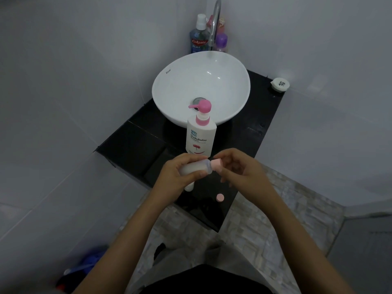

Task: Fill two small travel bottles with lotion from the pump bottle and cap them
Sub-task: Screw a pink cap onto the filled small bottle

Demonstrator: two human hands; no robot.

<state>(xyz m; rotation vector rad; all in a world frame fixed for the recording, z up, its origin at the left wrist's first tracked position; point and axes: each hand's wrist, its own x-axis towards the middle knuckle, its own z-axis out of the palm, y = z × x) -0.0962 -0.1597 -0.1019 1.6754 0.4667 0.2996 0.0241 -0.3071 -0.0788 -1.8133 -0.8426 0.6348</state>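
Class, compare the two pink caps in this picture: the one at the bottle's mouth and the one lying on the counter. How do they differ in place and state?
The cap at the bottle is pinched by the right hand at the held travel bottle, turned sideways. The loose cap lies flat on the black counter, untouched, belonging to no bottle yet. Both are pink, round and similar in size.

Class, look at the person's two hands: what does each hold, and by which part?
The left hand holds a travel bottle around its body. The right hand has its grip on the pink cap at the bottle's mouth.
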